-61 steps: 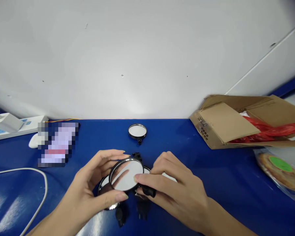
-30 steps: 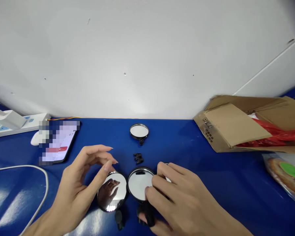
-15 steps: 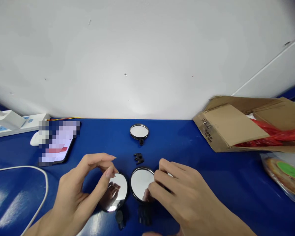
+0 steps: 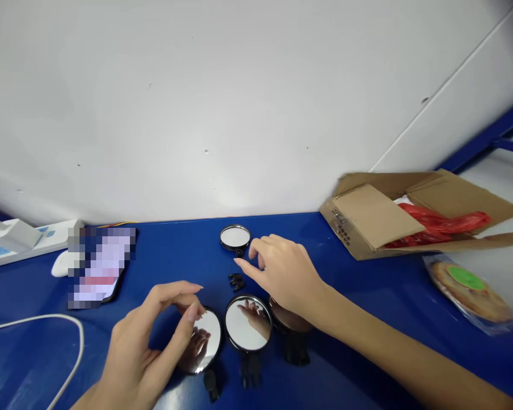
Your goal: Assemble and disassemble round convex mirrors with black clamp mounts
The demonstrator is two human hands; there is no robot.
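Three round black-rimmed mirrors lie in a row face up: a left mirror (image 4: 209,336), a middle mirror (image 4: 248,324) and a right mirror (image 4: 287,316), each with a black clamp or mount at its near side. My left hand (image 4: 154,336) hovers over the left mirror, thumb and index finger apart; whether it touches the rim, I cannot tell. My right hand (image 4: 282,270) is beside a far mirror (image 4: 235,236), its fingers bent and thumb apart, holding nothing. It partly covers the right mirror. Small black clip pieces (image 4: 237,281) lie between the far mirror and the row.
An opened cardboard box (image 4: 371,216) with a red plastic bag (image 4: 440,222) stands at the right, a wrapped round food item (image 4: 470,293) before it. A phone (image 4: 100,267), white mouse-like object (image 4: 64,264), power strip (image 4: 64,230) and white cable (image 4: 80,347) occupy the left.
My right hand has left the row of mirrors and moved forward to the far mirror, uncovering the right mirror. My left hand has stayed over the left mirror. The view has shifted slightly rightward.
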